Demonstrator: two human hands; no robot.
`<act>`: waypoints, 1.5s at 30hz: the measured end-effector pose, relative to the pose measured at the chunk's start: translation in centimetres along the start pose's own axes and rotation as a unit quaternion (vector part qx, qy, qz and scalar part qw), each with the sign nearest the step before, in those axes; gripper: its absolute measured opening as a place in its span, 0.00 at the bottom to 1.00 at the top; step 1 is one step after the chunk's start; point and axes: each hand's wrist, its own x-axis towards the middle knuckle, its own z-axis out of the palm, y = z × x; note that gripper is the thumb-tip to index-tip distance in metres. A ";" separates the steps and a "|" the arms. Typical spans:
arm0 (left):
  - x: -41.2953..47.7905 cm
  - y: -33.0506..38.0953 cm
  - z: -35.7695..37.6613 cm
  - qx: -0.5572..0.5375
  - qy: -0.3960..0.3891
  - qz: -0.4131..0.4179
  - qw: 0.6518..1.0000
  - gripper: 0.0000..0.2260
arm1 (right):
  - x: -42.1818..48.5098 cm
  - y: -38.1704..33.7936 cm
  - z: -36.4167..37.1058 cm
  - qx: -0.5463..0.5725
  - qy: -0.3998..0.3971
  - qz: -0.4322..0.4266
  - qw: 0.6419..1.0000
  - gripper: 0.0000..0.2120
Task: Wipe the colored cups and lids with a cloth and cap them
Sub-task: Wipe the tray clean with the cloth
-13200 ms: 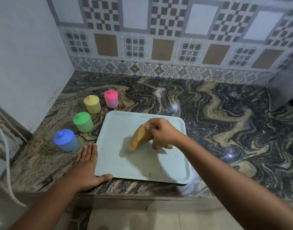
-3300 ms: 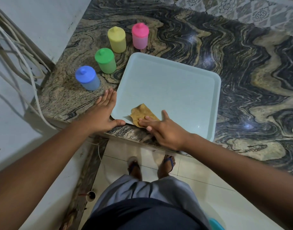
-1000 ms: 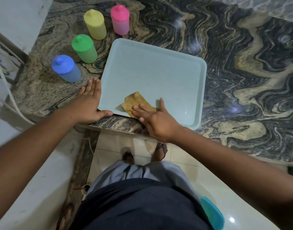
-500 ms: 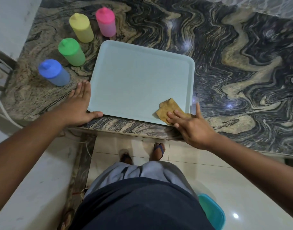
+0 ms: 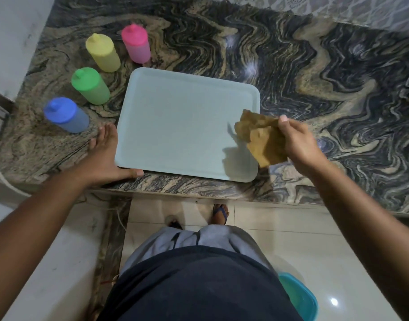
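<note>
While the left hand (image 5: 104,158) lies flat against the tray (image 5: 175,126), right hand (image 5: 301,144), grip tight round the cloth (image 5: 259,137), apparently airborne

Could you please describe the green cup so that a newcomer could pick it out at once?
On the marbled counter lies a pale tray; off its left edge a curving row of capped cups runs from the blue cup, nearest, to the pink cup. The green cup is second from the near end, just before the yellow cup, and the only green one.
</note>
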 end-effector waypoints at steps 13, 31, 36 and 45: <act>0.8 -0.1 2.2 0.024 0.061 -0.009 0.998 0.71 | 11.3 -2.7 8.8 -0.390 -0.040 -0.164 0.905 0.21; 0.3 0.2 2.6 0.053 0.104 -0.007 0.993 0.68 | 4.3 3.5 9.8 -0.445 -0.100 -0.140 0.879 0.25; 0.3 0.1 2.7 0.054 0.107 -0.005 0.993 0.68 | -1.6 5.2 9.4 -0.419 -0.132 -0.130 0.889 0.27; 0.2 0.2 2.6 0.056 0.100 -0.009 0.993 0.67 | -7.4 4.3 9.1 -0.448 -0.174 -0.104 0.871 0.24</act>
